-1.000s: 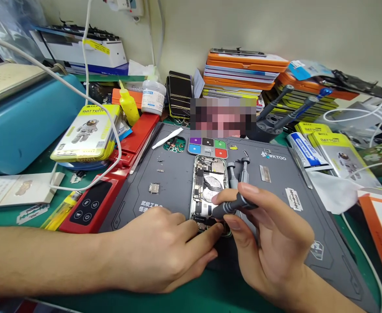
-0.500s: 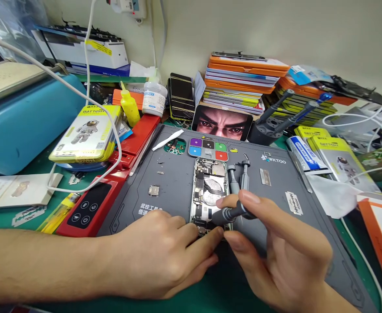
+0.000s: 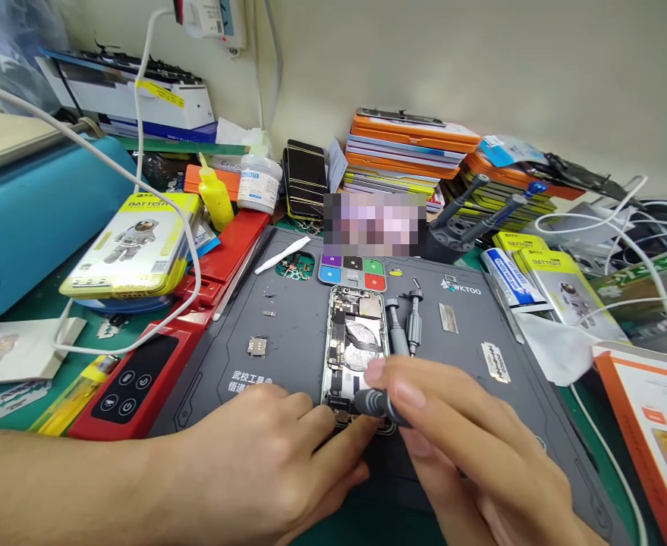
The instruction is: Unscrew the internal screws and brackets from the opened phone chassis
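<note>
A cup (image 3: 451, 241) behind the phone (image 3: 351, 345) holds tools (image 3: 501, 213). Right hand (image 3: 473, 455) pinches a screwdriver (image 3: 375, 403); left hand (image 3: 279, 453) touches phone, grip unclear.

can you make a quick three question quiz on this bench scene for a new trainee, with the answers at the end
1. Multiple choice: which hand holds the dark ridged tool at the near end of the opened phone?
a) left
b) right
c) both

2. True or false: a small square metal part lies on the mat to the left of the phone, as the wearer sees it.

3. Fill in the blank: the white Latin letters near the mat's far right corner read ____.

Key
1. b, the right hand
2. True
3. WKTOO
</note>
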Available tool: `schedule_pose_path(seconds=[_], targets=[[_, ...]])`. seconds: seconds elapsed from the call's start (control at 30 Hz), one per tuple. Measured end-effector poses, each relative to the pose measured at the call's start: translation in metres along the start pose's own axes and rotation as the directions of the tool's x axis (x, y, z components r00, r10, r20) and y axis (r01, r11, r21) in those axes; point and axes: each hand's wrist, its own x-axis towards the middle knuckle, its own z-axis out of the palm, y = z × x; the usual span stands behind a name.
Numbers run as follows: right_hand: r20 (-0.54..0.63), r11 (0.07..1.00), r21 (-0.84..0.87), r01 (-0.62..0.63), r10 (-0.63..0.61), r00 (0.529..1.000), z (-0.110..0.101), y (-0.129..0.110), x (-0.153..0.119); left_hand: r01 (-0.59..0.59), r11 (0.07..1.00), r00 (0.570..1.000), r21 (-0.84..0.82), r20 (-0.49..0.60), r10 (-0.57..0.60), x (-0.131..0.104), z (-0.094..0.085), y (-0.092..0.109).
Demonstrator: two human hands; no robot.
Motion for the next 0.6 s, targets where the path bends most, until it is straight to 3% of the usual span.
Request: schedule_pose_path(seconds=[0.1,0.27,0.6], targets=[[-0.038,1.0,0.012,0.005,-0.004,0.999,0.0029,0.0022,-0.0006,0.001,1.0,1.0,-0.004,-0.001,-0.001,0.0001,-0.0006,0.0002],[0.019,0.997,0.049,-0.066,0.065,0.998,0.0,0.0021,-0.0005,-0.006,1.0,1.0,0.004,-0.015,0.006,-0.0004,-0.0002,0.0006],[-0.015,0.999,0.027,-0.048,0.048,0.999,-0.0048,-0.0019,0.0008,0.006,1.0,1.0,-0.016,0.009,-0.005,-0.0026,-0.0001,0.0001]])
